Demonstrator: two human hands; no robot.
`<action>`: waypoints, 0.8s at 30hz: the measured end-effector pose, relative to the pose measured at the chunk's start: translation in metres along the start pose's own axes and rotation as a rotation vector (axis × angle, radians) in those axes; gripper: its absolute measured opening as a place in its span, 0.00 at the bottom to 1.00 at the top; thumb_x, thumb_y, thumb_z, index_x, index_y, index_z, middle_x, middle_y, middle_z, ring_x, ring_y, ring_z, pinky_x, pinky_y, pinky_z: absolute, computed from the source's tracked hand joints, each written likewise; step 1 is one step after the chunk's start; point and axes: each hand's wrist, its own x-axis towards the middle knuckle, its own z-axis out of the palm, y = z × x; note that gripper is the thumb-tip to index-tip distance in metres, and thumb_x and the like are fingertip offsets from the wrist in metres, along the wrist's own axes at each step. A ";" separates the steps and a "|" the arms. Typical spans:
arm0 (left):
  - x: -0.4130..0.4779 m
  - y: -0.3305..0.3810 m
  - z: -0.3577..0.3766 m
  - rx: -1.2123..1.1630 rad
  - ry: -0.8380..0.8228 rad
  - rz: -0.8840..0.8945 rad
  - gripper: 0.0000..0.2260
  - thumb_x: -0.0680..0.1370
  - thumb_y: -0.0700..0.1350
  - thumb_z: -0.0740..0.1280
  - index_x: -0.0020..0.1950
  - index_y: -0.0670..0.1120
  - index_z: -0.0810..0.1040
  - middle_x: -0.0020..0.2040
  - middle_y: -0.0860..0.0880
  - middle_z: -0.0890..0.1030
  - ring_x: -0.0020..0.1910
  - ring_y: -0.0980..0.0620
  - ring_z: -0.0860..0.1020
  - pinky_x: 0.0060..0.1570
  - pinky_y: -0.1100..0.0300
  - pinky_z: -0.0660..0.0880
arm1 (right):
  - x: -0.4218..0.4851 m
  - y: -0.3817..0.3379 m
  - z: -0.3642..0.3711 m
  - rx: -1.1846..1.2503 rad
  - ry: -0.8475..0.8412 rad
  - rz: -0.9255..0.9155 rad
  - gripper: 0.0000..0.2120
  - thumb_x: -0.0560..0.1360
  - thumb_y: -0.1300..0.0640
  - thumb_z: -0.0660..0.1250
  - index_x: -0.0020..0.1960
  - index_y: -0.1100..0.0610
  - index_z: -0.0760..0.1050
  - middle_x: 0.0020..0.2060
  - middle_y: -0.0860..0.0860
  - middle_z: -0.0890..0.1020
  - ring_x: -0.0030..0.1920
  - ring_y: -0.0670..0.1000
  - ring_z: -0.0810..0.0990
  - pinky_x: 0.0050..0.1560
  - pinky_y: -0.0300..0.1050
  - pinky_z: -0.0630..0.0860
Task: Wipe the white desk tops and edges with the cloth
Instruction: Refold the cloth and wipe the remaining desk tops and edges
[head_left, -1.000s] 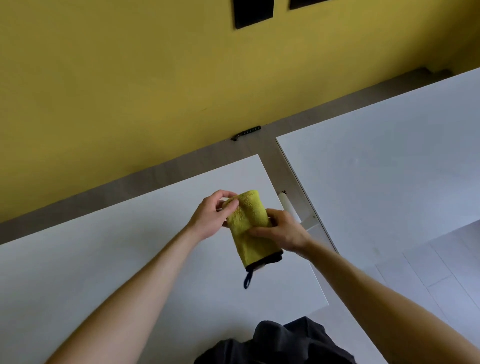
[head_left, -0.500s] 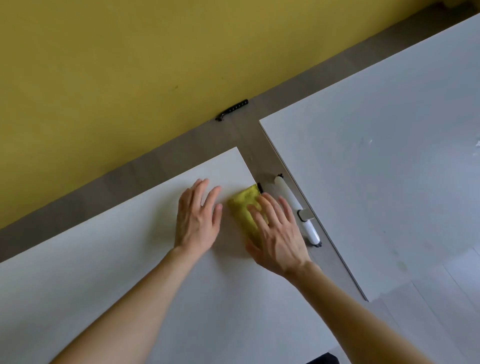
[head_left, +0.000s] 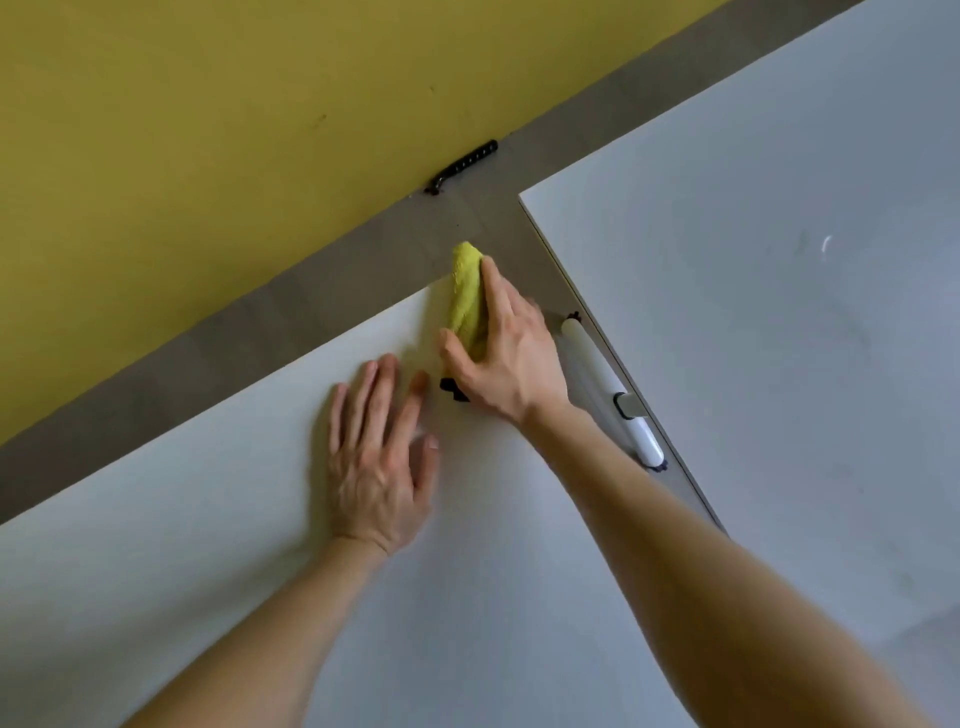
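Pressing the yellow cloth against the far corner of the white desk near the frame's centre.

The right hand grasps the cloth, fingers laid along it, its tip poking past the desk's corner over the grey floor. The left hand lies flat and released on the desktop just beside it. A second white desk fills the right side, a white leg bar showing in the gap between the desks.

Two bare forearms reach in from the bottom edge, uncovered as far as they show. The left hand and right hand wear no gloves, rings or watch. Short, unpainted nails tip the fingers.
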 end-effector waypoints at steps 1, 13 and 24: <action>0.000 -0.001 0.000 0.008 0.000 -0.004 0.27 0.85 0.53 0.59 0.83 0.46 0.71 0.86 0.42 0.63 0.86 0.41 0.61 0.80 0.32 0.61 | 0.013 0.000 0.003 0.006 -0.008 -0.023 0.43 0.78 0.40 0.65 0.86 0.61 0.59 0.80 0.57 0.71 0.77 0.59 0.72 0.78 0.60 0.68; 0.001 0.005 -0.008 0.046 -0.025 -0.003 0.28 0.84 0.51 0.62 0.85 0.46 0.68 0.87 0.41 0.61 0.87 0.41 0.59 0.80 0.32 0.60 | -0.018 0.021 -0.030 -0.006 -0.266 -0.021 0.41 0.84 0.45 0.65 0.88 0.54 0.47 0.74 0.57 0.76 0.68 0.63 0.77 0.55 0.45 0.67; 0.002 0.003 -0.005 0.071 -0.013 0.004 0.28 0.85 0.52 0.60 0.86 0.48 0.66 0.87 0.41 0.60 0.87 0.42 0.58 0.81 0.33 0.60 | -0.126 0.060 -0.059 -0.024 -0.367 -0.116 0.44 0.86 0.43 0.64 0.89 0.50 0.39 0.89 0.48 0.44 0.87 0.45 0.45 0.84 0.38 0.49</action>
